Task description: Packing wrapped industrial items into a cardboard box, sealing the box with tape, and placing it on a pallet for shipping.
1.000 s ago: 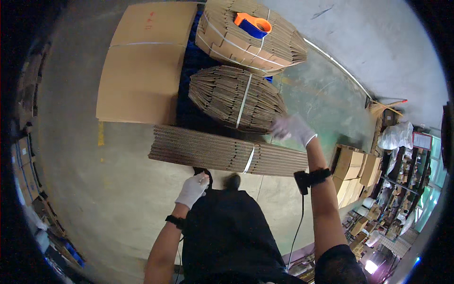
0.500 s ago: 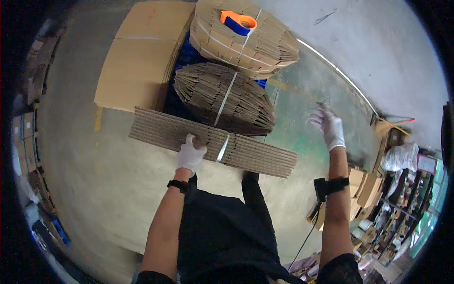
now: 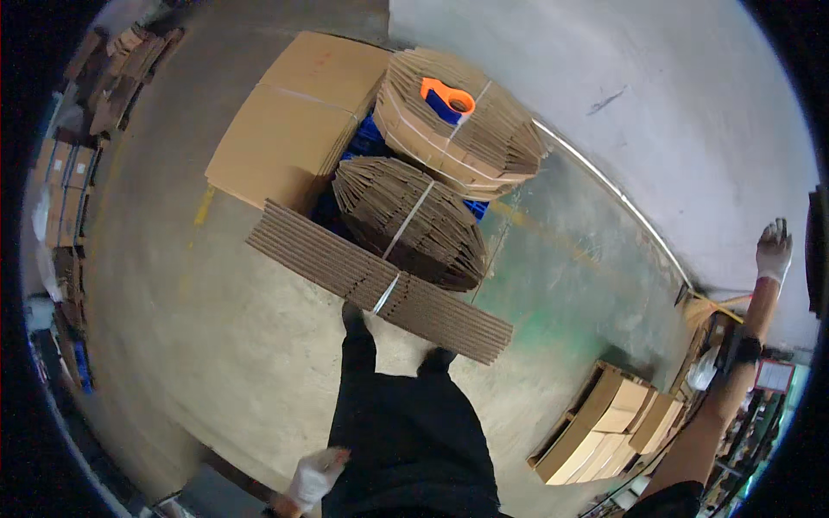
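Your left grip, a white-gloved hand (image 3: 318,477), sits low beside your black clothing (image 3: 413,436); its fingers look bent, but blur leaves you unable to tell how far it is closed, and nothing shows in it. Your right grip, a second white-gloved hand (image 3: 774,250), is raised far out to the right before the pale grey wall (image 3: 596,60), fingers extended upward, with nothing visible in its hold.

The long, flat bundle of brown corrugated cardboard, bound by a white strap (image 3: 363,274), lies ahead of your left grip and well to the left of your right grip, apart from both. Just beyond it, seen from your left grip, is an oval strapped bundle of folded brown cardboard (image 3: 434,231); farther still, a larger, paler oval bundle (image 3: 498,129) carries an orange-and-blue tape dispenser (image 3: 442,106). Left of these stands a stack of flat tan cardboard (image 3: 289,125), beside a blue pallet (image 3: 366,138).
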A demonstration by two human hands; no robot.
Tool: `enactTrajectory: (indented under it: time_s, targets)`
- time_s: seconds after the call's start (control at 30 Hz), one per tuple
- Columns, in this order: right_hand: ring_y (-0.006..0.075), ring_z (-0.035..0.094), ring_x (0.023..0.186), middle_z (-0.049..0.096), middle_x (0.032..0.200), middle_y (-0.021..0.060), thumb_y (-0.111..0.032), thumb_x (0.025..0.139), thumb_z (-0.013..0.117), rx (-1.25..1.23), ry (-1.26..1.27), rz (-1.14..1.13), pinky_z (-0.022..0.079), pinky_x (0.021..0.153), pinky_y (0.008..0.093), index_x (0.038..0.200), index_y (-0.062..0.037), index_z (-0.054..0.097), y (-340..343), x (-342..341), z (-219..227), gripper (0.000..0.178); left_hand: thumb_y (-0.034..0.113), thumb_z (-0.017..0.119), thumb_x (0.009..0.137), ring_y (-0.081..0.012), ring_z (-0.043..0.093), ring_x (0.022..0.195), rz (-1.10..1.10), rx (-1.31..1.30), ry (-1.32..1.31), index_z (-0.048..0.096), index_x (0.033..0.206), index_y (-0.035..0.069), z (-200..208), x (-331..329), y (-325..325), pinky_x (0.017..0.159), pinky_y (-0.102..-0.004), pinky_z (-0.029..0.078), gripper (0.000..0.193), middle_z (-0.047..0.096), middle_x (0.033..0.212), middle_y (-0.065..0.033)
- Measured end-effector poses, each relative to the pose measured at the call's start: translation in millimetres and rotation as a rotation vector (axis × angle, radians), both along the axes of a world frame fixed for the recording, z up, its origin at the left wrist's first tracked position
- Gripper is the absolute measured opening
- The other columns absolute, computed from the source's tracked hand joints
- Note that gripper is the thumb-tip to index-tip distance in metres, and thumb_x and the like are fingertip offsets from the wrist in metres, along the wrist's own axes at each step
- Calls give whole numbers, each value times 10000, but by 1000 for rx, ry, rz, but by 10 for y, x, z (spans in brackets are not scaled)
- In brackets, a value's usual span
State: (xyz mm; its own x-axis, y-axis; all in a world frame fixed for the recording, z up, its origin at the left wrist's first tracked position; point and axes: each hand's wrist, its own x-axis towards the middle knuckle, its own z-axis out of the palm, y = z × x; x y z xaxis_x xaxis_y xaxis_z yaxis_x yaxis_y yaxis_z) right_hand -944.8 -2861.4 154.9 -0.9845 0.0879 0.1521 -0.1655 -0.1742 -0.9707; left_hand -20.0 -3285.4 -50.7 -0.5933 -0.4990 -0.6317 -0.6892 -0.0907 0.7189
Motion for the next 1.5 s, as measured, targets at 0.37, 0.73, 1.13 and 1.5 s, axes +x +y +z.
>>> enactTrajectory:
  time_s: [0.37, 0.73, 1.13, 1.5]
  targets:
    - [363, 628, 994, 656, 1046, 216, -438, 816, 569, 1328, 314, 674, 494, 867, 416, 1100, -57, 654, -5676, 1458, -3534, 482, 132, 561, 905, -161, 580, 1070, -154, 302, -146, 497, 1257, 100, -526, -335, -764, 896, -291, 468, 359, 550, 1213, -99]
    - [341, 661, 925, 679, 919, 217, -635, 752, 572, 1892, 341, 472, 495, 759, 426, 974, -46, 691, -6661, 1851, -4388, 640, 78, 645, 736, -307, 610, 806, -168, -500, 115, 608, 1053, 55, -2284, -1713, -1385, 684, -386, 523, 321, 618, 936, -119]
    - [143, 624, 689, 635, 780, 52, -285, 794, 705, 1387, -566, 1273, 507, 648, 301, 1094, -32, 565, -4430, 4253, -3525, 417, 187, 684, 738, -268, 567, 871, -117, -600, -252, 625, 965, 81, -2582, -2613, -806, 711, -390, 504, 257, 543, 912, -85]
    - [139, 639, 529, 643, 615, 40, -459, 787, 720, 2110, -353, 1520, 496, 503, 311, 1042, -71, 644, -3919, 4803, -3946, 469, 210, 634, 776, -296, 570, 798, -51, -545, -162, 669, 798, 85, -2721, -2625, -837, 678, -417, 504, 132, 571, 804, -120]
